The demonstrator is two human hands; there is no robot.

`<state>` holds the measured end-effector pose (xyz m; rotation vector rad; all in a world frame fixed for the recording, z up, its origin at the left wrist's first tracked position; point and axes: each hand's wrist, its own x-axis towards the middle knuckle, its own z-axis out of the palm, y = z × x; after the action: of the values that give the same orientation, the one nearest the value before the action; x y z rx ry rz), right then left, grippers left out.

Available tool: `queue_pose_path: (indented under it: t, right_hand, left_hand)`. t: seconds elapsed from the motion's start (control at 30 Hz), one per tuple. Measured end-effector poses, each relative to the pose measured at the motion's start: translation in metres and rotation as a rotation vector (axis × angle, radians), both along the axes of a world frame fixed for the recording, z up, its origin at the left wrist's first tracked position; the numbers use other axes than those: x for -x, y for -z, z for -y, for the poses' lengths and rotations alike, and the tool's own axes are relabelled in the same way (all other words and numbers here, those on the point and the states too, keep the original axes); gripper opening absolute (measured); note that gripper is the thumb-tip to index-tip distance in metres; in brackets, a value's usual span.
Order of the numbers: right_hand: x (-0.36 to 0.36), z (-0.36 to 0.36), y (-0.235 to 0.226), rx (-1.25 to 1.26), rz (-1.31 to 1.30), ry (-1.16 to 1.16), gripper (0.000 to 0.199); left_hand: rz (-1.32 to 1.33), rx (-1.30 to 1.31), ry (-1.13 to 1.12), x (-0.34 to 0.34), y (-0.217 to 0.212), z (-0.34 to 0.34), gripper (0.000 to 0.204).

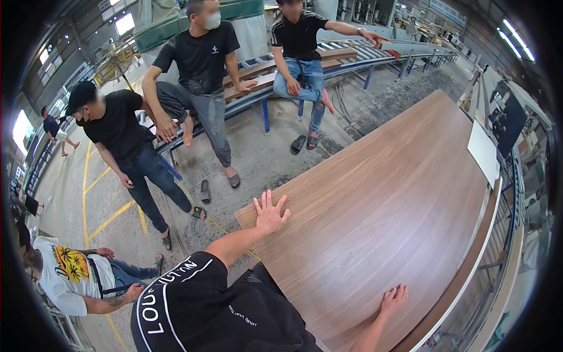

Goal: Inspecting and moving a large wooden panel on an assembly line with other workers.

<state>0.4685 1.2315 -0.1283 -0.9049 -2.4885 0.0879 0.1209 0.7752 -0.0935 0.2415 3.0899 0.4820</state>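
Observation:
A large brown wood-grain panel [375, 199] lies flat in front of me and to my right. My left hand [271, 214] rests on it near its left corner, palm down with the fingers spread. Closer to me, my right hand [394, 302] lies on the panel near its right side, fingers stretched out and nothing in them. Along the right edge, the rim of another board [469, 264] shows below the top panel. A white sheet [483, 154] sits at the far right edge of the panel.
Two people sit on a roller conveyor [252, 105] carrying brown boards [258, 69] across the aisle. Another person [126, 135] stands beside it, and one in a white T-shirt [64, 273] is at my left. Loose sandals [205, 192] lie on the concrete floor. Metal framing [510, 217] runs along the right.

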Motion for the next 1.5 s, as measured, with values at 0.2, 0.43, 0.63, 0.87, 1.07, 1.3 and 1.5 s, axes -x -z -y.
queue_pose_path:
  t: [0.2,0.43,0.63,0.87,1.07,1.3,1.5]
  right_hand:
    - [0.000,0.000,0.004,0.010,-0.040,0.053,0.035]
    - [0.010,-0.001,0.019,-0.003,-0.177,0.042,0.034]
    - [0.012,0.008,0.003,0.025,-0.175,0.105,0.037]
    - [0.005,0.012,-0.008,0.050,-0.148,0.114,0.039]
    - [0.008,0.016,-0.011,0.084,-0.148,0.122,0.035]
    - [0.007,0.011,-0.011,0.068,-0.139,0.119,0.037]
    - [0.015,-0.001,0.012,-0.045,-0.295,0.022,0.033]
  left_hand:
    - [-0.030,-0.006,0.036,0.006,0.000,-0.003,0.062]
    - [-0.069,0.037,0.084,0.004,-0.017,-0.003,0.059]
    - [-0.027,0.228,0.027,0.011,0.008,-0.006,0.058]
    - [0.043,0.279,-0.009,0.011,0.006,-0.011,0.059]
    - [0.043,0.293,-0.024,0.012,0.005,-0.008,0.059]
    - [0.043,0.315,-0.031,0.011,0.009,-0.011,0.060]
    - [-0.099,0.135,0.067,0.006,-0.012,-0.002,0.053]
